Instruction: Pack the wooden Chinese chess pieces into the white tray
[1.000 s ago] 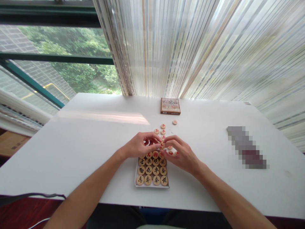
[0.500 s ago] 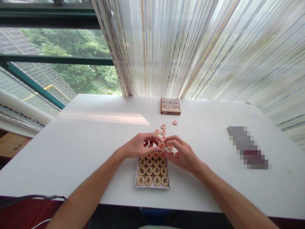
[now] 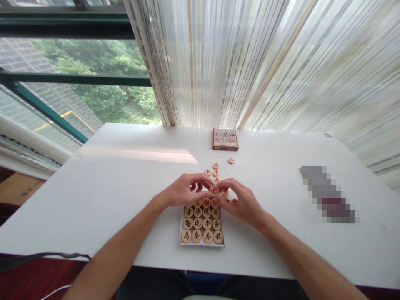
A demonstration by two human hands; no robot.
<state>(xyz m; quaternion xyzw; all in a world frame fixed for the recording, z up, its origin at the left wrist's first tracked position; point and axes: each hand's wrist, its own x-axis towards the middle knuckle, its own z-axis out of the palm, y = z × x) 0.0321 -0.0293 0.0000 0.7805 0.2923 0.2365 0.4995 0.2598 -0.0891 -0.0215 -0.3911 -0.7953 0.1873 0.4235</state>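
Observation:
Between both hands I hold a round wooden Chinese chess piece (image 3: 213, 190) with a red character, above the far end of a shallow white tray (image 3: 202, 245). My left hand (image 3: 184, 189) pinches it from the left, and my right hand (image 3: 239, 198) grips it from the right. Rows of black-lettered pieces (image 3: 198, 223) lie face up in the tray, with a row of red-lettered pieces (image 3: 206, 203) behind them, partly covered by my fingers. Several loose red pieces (image 3: 216, 173) lie on the table beyond and beside my right hand, some of them hidden.
The lidded chess box (image 3: 225, 139) lies at the back of the white table (image 3: 125, 187). One red piece (image 3: 231, 160) sits apart in front of it. A pixelated object (image 3: 328, 193) is on the right. Striped curtains (image 3: 212, 62) and a window stand behind.
The hands and the held piece stay nearly in place over the tray. The whole view has shifted slightly, so everything appears a little further right.

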